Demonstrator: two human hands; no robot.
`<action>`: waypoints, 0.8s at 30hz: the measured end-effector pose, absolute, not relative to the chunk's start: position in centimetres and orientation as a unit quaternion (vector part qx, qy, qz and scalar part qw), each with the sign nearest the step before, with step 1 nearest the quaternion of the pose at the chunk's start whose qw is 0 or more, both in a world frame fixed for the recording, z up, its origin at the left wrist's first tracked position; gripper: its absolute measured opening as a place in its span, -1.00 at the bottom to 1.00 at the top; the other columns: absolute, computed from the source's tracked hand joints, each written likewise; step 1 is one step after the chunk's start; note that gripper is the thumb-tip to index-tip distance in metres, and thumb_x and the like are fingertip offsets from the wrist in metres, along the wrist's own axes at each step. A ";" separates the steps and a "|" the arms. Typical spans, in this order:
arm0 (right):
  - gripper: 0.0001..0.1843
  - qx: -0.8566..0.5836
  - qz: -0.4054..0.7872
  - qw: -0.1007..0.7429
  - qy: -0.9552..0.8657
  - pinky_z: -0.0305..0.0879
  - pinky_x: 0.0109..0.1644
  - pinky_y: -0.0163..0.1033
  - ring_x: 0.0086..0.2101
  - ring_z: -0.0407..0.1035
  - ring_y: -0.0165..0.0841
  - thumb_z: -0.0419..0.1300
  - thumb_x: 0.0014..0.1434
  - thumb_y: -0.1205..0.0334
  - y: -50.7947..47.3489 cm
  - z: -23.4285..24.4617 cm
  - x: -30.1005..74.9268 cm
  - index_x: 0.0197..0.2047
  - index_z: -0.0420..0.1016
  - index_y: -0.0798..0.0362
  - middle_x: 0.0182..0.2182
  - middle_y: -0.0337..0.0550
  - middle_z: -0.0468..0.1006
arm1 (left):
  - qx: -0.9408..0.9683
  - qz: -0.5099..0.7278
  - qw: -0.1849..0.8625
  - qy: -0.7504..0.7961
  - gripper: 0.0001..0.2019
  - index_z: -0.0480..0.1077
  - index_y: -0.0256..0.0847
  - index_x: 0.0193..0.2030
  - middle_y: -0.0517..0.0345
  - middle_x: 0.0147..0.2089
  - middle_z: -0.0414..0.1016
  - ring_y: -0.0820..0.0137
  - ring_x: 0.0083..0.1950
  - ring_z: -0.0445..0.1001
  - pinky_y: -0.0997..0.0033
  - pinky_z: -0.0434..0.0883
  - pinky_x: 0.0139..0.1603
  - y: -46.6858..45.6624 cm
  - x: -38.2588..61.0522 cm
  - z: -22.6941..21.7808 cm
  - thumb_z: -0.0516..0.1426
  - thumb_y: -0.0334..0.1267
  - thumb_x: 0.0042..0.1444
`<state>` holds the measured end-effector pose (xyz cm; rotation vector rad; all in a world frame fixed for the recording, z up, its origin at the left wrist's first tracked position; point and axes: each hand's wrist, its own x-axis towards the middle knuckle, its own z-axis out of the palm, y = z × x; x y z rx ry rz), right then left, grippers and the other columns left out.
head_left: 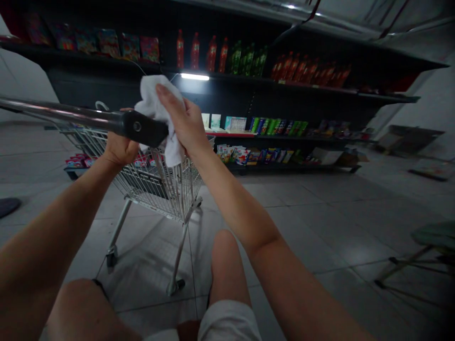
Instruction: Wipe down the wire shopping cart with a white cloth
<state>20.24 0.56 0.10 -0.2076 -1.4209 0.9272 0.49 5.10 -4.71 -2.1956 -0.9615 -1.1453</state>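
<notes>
A metal shopping cart [156, 201] stands on the floor right in front of my knees. Its dark handle [81, 121] runs in from the left edge and ends in a grey plastic corner piece [142, 128]. Pressed against the end of that piece is a white cloth [156, 97], which my right hand [185, 121] grips with the thumb on top. My left hand [122, 147] is wrapped round the corner piece from below, its fingers partly hidden behind it. Some of the cloth hangs down below my right hand.
Dark shelves [220, 85] behind the cart hold red bottles [212, 53], green bottles [249, 59], cans [279, 126] and snack bags [238, 155]. A lit tube lamp [195, 76] hangs under the upper shelf. At the right stands a folding stool [435, 234].
</notes>
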 end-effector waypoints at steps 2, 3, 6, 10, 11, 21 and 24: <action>-0.59 -0.114 0.438 0.742 -0.495 0.48 0.05 -0.21 -0.21 0.53 -0.49 0.03 0.31 0.04 1.1 -0.9 21.7 -0.01 0.43 0.20 -0.16 -0.17 0.59 | -0.796 -0.476 0.263 -0.266 -0.22 0.29 -0.25 0.13 -0.22 0.17 0.38 0.07 0.24 0.29 -0.05 0.24 0.27 3.2 2.6 -4.8 -0.22 0.36 0.10; -0.53 -0.131 0.438 0.775 -0.435 0.50 0.01 -0.22 -0.18 0.53 -0.47 -0.03 0.31 -0.02 1.4 -1.9 22.8 0.05 0.39 0.17 -0.09 -0.11 0.57 | -0.801 -0.481 0.265 -0.238 -0.22 0.30 -0.23 0.11 -0.21 0.15 0.40 0.08 0.21 0.33 -0.01 0.27 0.25 2.2 3.7 -4.7 -0.18 0.40 0.06; -0.46 -0.208 0.375 0.846 -0.318 0.50 0.01 -0.21 -0.06 0.51 -0.42 -0.06 0.28 -0.08 2.6 -7.0 26.7 0.16 0.27 0.11 0.08 -0.01 0.48 | -0.845 -0.411 0.220 -0.261 -0.24 0.36 -0.19 0.07 -0.14 0.10 0.47 0.09 0.13 0.41 0.00 0.27 0.25 0.3 6.1 -4.2 -0.01 0.41 -0.02; -0.39 -0.336 0.274 0.854 -0.287 0.46 0.06 -0.13 0.02 0.48 -0.32 0.00 0.20 -0.10 2.9 -15.7 28.2 0.20 0.16 0.08 0.09 0.05 0.45 | -0.849 -0.418 0.111 -0.302 -0.44 0.39 -0.15 -0.27 0.10 -0.41 0.46 0.30 -0.35 0.42 0.23 0.40 -0.24 0.3 7.4 -4.3 0.00 0.36 0.03; -0.40 -0.351 0.263 0.848 -0.298 0.45 0.08 -0.11 0.01 0.47 -0.32 0.01 0.20 -0.10 2.6 -17.6 27.4 0.20 0.15 0.07 0.09 0.06 0.45 | -0.838 -0.443 0.101 -0.301 -0.47 0.34 -0.13 -0.36 0.15 -0.51 0.36 0.36 -0.45 0.34 0.29 0.33 -0.39 0.5 7.6 -4.6 -0.03 0.35 0.05; -0.62 -0.388 0.078 0.754 -0.525 0.38 0.17 0.02 0.06 0.37 -0.16 -0.12 0.27 0.05 1.4 -29.5 17.3 0.06 0.23 0.03 0.00 0.22 0.38 | -0.771 -0.589 0.119 -0.210 -0.48 0.22 -0.11 -0.56 0.23 -0.64 0.14 0.46 -0.62 0.12 0.31 0.09 -0.57 1.2 9.5 -5.4 -0.04 0.30 0.09; -0.61 -0.400 0.044 0.727 -0.557 0.34 0.20 0.07 0.07 0.34 -0.11 -0.08 0.24 0.07 1.3 -33.0 18.4 0.06 0.25 0.05 0.00 0.22 0.36 | -0.757 -0.626 0.104 -0.154 -0.51 0.25 -0.14 -0.59 0.23 -0.67 0.14 0.49 -0.64 0.11 0.35 0.02 -0.62 2.0 9.4 -5.4 0.03 0.25 0.07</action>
